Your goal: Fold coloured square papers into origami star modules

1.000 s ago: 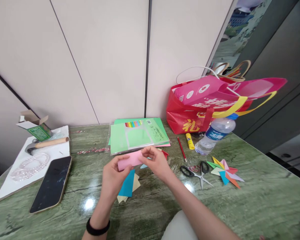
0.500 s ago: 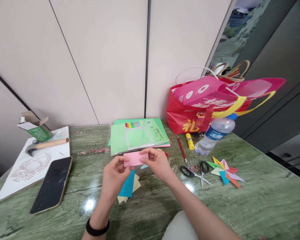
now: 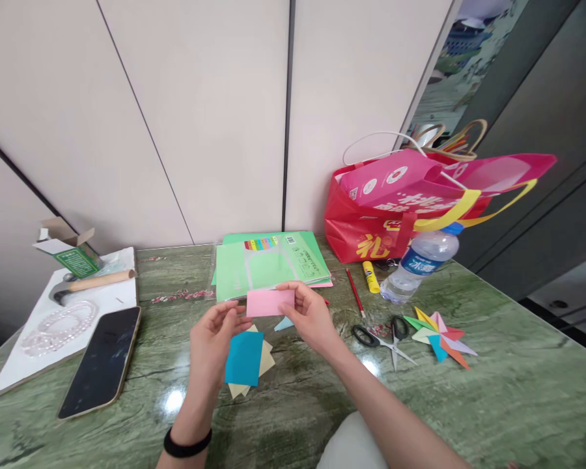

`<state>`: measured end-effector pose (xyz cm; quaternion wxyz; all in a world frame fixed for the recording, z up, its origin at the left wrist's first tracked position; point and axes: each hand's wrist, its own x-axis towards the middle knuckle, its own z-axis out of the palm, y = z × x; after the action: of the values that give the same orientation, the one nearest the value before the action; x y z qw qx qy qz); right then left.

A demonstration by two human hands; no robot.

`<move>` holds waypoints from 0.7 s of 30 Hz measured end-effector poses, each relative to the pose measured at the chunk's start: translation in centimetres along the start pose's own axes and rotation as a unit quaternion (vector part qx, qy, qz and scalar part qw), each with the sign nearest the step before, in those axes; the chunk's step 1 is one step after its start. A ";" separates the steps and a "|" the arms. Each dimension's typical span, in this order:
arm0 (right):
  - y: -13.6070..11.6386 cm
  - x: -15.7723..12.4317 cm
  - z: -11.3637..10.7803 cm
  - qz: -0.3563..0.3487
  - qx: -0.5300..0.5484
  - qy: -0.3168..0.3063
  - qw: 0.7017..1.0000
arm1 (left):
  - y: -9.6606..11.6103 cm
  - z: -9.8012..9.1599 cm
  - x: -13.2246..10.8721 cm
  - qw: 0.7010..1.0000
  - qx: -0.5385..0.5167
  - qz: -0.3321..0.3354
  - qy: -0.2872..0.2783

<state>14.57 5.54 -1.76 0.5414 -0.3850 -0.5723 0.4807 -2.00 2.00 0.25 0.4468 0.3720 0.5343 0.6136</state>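
A folded pink paper rectangle [image 3: 268, 303] is pinched at its right end between the thumb and fingers of my right hand [image 3: 312, 317]. My left hand [image 3: 215, 333] is beside the paper's left edge, its fingers loosely bent and apart, not gripping it. Whether a fingertip brushes the lower left corner is hard to tell. Beneath the hands, a blue paper square [image 3: 245, 359] lies on cream paper pieces [image 3: 267, 359]. A light blue folded piece [image 3: 284, 323] is partly covered by my right hand.
Scissors [image 3: 394, 345] and a multicoloured folded paper star [image 3: 442, 335] lie to the right. Behind them are a red pencil [image 3: 355, 293], glue stick [image 3: 371, 277], water bottle [image 3: 420, 267] and red bag [image 3: 366, 228]. Green paper packs [image 3: 268, 264] lie behind; a phone [image 3: 101, 361] and hammer [image 3: 97, 281] are left.
My left hand has let go of the pink paper's left end and shifted slightly left. The paper, still in my right hand, has moved up and right a little.
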 end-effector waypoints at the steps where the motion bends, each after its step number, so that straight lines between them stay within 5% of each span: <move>1: 0.0 -0.1 0.1 -0.003 -0.005 -0.006 1.000 | -0.1 0.1 0.0 1.000 0.000 -0.018 -0.019; 13: -0.5 -0.2 0.2 -0.028 -0.043 -0.037 0.998 | 0.5 0.6 -0.4 0.994 -0.001 -0.075 -0.085; 21: -1.0 -0.4 0.2 -0.058 -0.090 -0.055 0.993 | 0.9 0.9 -1.0 0.970 -0.035 -0.140 -0.196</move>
<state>14.55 4.85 -0.91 0.4990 -0.3713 -0.6637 0.4154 -0.98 1.30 1.33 0.6368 0.3903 0.4613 0.4788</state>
